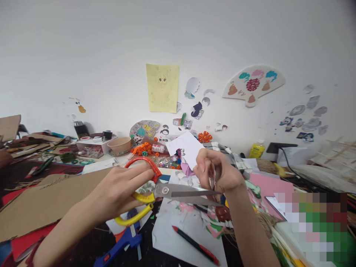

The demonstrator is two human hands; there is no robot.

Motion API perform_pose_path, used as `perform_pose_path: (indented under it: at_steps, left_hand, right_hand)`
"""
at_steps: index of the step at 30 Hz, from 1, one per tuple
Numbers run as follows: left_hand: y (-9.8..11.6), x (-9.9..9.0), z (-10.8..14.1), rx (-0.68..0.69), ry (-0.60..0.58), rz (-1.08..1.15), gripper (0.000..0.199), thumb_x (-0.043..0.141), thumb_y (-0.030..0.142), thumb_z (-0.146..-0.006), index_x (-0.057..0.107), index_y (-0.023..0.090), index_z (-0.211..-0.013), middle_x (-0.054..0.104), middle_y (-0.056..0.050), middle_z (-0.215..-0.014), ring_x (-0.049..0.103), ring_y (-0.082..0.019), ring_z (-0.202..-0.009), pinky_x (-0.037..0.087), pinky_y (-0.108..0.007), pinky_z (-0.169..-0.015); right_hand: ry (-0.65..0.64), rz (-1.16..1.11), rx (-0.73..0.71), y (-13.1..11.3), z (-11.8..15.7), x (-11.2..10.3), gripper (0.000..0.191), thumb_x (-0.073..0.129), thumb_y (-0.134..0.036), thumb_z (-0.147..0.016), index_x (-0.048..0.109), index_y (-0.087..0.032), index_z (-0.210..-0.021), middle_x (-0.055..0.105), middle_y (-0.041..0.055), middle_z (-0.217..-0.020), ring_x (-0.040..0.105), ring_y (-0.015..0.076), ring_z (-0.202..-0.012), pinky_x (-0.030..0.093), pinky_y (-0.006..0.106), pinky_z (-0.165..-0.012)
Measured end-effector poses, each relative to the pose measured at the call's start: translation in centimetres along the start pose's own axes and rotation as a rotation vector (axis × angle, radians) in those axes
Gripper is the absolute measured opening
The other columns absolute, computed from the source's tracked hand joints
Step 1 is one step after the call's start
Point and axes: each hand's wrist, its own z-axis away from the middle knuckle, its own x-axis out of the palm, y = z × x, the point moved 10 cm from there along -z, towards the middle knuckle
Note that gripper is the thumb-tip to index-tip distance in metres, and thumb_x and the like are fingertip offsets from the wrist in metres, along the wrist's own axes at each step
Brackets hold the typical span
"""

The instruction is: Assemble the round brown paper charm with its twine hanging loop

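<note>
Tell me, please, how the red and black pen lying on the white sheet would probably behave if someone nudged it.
The pen would probably roll if nudged sideways, since its barrel looks slim and roughly round. It is likely stiff and light, being thin and straight. The white sheet beneath might shift too, as it looks thin.

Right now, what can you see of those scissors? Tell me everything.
The scissors have red and yellow handles that look like plastic and two silver, metal-looking blades joined at a round pivot. The left hand grips the handles, the red part arching over its fingers. The blades are slightly parted and point rightward across the view, their tips near the right hand; whether they touch it is unclear.
</note>
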Motion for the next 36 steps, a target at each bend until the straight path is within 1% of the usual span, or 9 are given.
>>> perform_pose_path:
  at_steps: [3, 8, 12, 16, 20, 24, 27, 29, 36]
  left_hand:
    - [0.0, 0.0, 0.1, 0.000, -0.019, 0.003, 0.016, 0.043, 0.034, -0.101, 0.051, 0.020, -0.104, 0.066, -0.006, -0.089, 0.056, -0.015, -0.063, 0.034, -0.027, -0.052]
    - [0.0, 0.3, 0.3, -0.003, -0.077, 0.003, 0.014, 0.041, 0.031, -0.102, 0.050, 0.021, -0.105, 0.064, -0.003, -0.084, 0.058, -0.016, -0.063, 0.033, -0.028, -0.052]
    - [-0.3, 1.0, 0.9, -0.033, -0.129, 0.043, 0.014, 0.047, 0.032, -0.100, 0.051, 0.021, -0.107, 0.065, -0.004, -0.088, 0.060, -0.017, -0.068, 0.034, -0.029, -0.055]
    - [-0.6, 1.4, 1.6, -0.056, -0.153, 0.076, 0.017, 0.053, 0.033, -0.098, 0.053, 0.020, -0.108, 0.065, -0.004, -0.089, 0.059, -0.017, -0.069, 0.035, -0.029, -0.057]
    - [-0.3, 1.3, 2.0, -0.052, -0.131, 0.075, 0.020, 0.048, 0.035, -0.100, 0.053, 0.019, -0.110, 0.066, -0.008, -0.095, 0.059, -0.018, -0.067, 0.036, -0.031, -0.057]
    - [-0.2, 1.1, 2.0, -0.079, -0.116, 0.019, 0.019, 0.047, 0.036, -0.100, 0.054, 0.019, -0.105, 0.065, -0.006, -0.089, 0.057, -0.018, -0.065, 0.036, -0.031, -0.056]
    - [-0.1, 0.8, 2.0, -0.078, -0.083, 0.004, 0.022, 0.045, 0.038, -0.101, 0.056, 0.019, -0.106, 0.067, -0.008, -0.095, 0.058, -0.018, -0.065, 0.037, -0.031, -0.057]
    - [-0.2, 0.8, 2.1, -0.083, -0.077, 0.012, 0.023, 0.046, 0.038, -0.101, 0.057, 0.019, -0.106, 0.067, -0.008, -0.095, 0.059, -0.017, -0.065, 0.038, -0.031, -0.057]
    - [-0.4, 1.6, 2.3, -0.109, -0.148, 0.048, 0.015, 0.049, 0.032, -0.098, 0.054, 0.020, -0.104, 0.067, -0.006, -0.092, 0.059, -0.017, -0.066, 0.037, -0.030, -0.058]
  right_hand:
    - [-0.012, -0.023, -0.039, -0.1, -0.1, 0.0, 0.051, 0.092, -0.025, -0.057, 0.057, -0.020, -0.094, 0.069, -0.0035, -0.060, 0.062, 0.0125, -0.053, 0.046, 0.021, -0.052]
    - [-0.009, -0.048, -0.013, 0.7, -0.2, -0.2, 0.054, 0.092, -0.019, -0.055, 0.056, -0.020, -0.095, 0.070, -0.0037, -0.062, 0.059, 0.0104, -0.048, 0.043, 0.020, -0.049]
    - [-0.015, -0.080, -0.012, 0.9, -0.2, -0.2, 0.055, 0.091, -0.012, -0.053, 0.056, -0.019, -0.096, 0.072, -0.0029, -0.063, 0.059, 0.0104, -0.049, 0.043, 0.020, -0.047]
    - [0.010, -0.062, 0.021, 1.3, -0.1, -0.6, 0.060, 0.093, -0.017, -0.052, 0.055, -0.020, -0.097, 0.071, -0.0036, -0.062, 0.059, 0.0109, -0.049, 0.043, 0.020, -0.046]
    - [0.040, -0.047, 0.037, 1.3, 0.0, -1.1, 0.063, 0.094, -0.020, -0.053, 0.052, -0.021, -0.100, 0.072, -0.0030, -0.064, 0.061, 0.0114, -0.048, 0.043, 0.019, -0.044]
    - [0.067, -0.051, 0.025, 0.9, 0.1, -1.2, 0.065, 0.093, -0.019, -0.056, 0.050, -0.021, -0.104, 0.073, -0.0014, -0.067, 0.062, 0.0113, -0.047, 0.041, 0.017, -0.041]
    - [0.086, -0.057, 0.015, 0.7, 0.1, -1.3, 0.064, 0.093, -0.020, -0.058, 0.049, -0.021, -0.104, 0.073, -0.0011, -0.067, 0.063, 0.0112, -0.047, 0.042, 0.017, -0.042]
    - [0.096, -0.053, 0.026, 0.8, 0.0, -1.3, 0.064, 0.093, -0.022, -0.057, 0.048, -0.021, -0.103, 0.073, -0.0015, -0.066, 0.062, 0.0110, -0.046, 0.041, 0.016, -0.041]
    - [0.109, -0.030, 0.016, 0.6, -0.1, -1.3, 0.065, 0.093, -0.026, -0.058, 0.046, -0.021, -0.103, 0.073, -0.0010, -0.066, 0.061, 0.0101, -0.043, 0.040, 0.015, -0.039]
